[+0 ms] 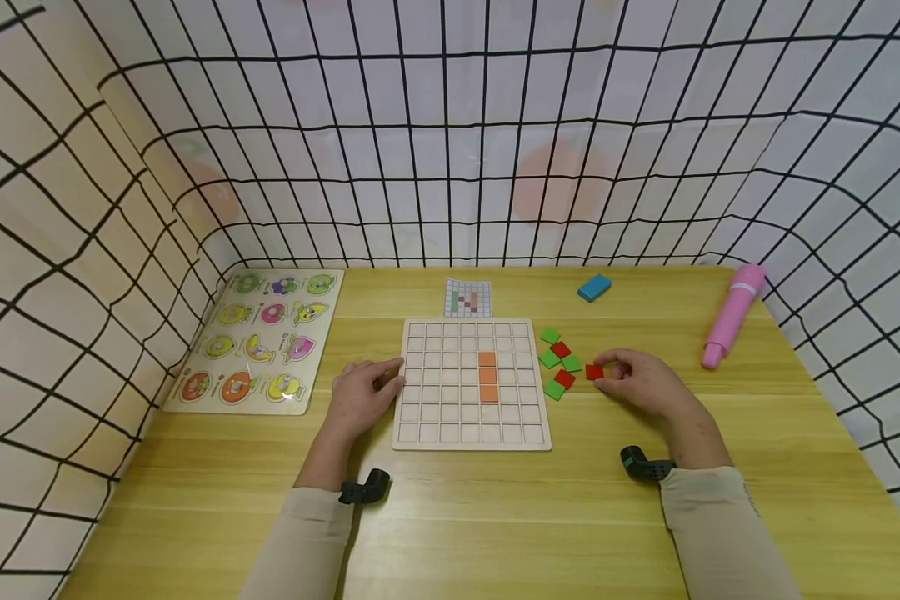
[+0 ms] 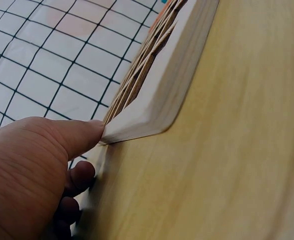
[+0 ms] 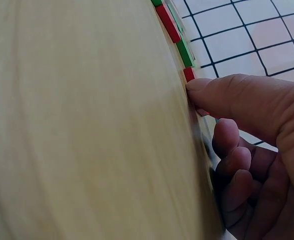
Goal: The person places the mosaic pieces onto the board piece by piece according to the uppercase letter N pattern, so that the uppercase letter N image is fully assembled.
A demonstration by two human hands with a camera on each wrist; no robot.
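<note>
A wooden grid board (image 1: 471,445) lies flat before me, with three orange square tiles (image 1: 487,376) stacked in one column of its cells. At its left edge, my left hand (image 1: 360,396) touches the rim with thumb and forefinger; the left wrist view shows the thumb tip on the board's corner (image 2: 152,115). To the right of the board, my right hand (image 1: 645,383) pinches a red square tile (image 1: 594,372) between thumb and forefinger, low at the table. Several loose green tiles (image 1: 554,389) and red tiles (image 1: 564,379) lie between that hand and the board.
Behind the board is a small printed pattern card (image 1: 468,298). A fruit puzzle board (image 1: 253,342) lies at the left. Towards the back right are a blue block (image 1: 594,287) and a pink cylindrical object (image 1: 733,317). Black wire mesh (image 1: 450,129) encloses the table's back and sides.
</note>
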